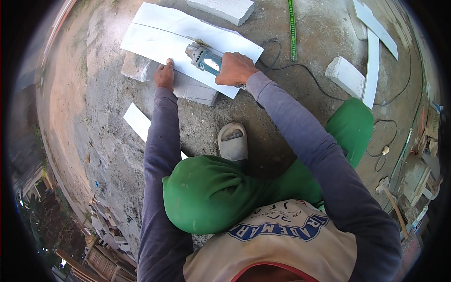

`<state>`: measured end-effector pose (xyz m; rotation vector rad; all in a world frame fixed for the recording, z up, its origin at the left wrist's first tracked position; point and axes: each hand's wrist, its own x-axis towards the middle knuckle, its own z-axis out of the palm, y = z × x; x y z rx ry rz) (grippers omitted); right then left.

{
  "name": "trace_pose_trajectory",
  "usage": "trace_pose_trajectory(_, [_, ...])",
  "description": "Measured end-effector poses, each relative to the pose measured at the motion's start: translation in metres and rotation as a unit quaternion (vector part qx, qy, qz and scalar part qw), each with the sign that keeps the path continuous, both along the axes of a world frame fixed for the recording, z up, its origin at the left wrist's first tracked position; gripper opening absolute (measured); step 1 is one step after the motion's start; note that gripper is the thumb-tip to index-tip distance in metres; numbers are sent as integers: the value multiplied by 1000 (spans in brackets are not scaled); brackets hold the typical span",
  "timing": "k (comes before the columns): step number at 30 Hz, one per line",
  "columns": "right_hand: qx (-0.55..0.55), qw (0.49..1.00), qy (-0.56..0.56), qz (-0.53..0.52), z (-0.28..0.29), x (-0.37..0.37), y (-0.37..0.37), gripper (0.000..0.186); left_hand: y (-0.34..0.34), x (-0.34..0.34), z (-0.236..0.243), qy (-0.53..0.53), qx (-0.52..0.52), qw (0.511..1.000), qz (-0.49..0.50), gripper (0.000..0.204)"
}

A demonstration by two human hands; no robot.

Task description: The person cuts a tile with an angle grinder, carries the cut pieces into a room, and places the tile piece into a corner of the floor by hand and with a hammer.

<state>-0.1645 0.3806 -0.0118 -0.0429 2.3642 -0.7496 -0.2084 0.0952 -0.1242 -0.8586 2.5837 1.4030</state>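
Observation:
A large white board [159,28] lies tilted across low pale blocks [136,63] [192,91], with a long dark line along it. My right hand [235,69] is wrapped round a blue-grey angle grinder [204,59], whose disc sits at that line near the middle of the board. My left hand [164,74] holds the near edge of the board, left of the grinder, with the thumb on top.
Loose pale blocks [344,75] [221,8] lie around, with white strips [373,66] [136,120]. A green tape measure [291,28] and a black cord [319,84] are on the ground. My sandaled foot [232,143] is below the board. Scrap piles line the rim.

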Motion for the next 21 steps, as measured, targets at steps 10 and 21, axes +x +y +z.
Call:
trace_pose_trajectory(10, [-1, 1000, -1, -16, 0, 12, 11, 39, 2, 0, -3, 19, 23, 999, 13, 39])
trace_pose_trajectory(21, [-20, 999, 32, -6, 20, 23, 29, 40, 12, -1, 2, 69, 54, 995, 37, 36])
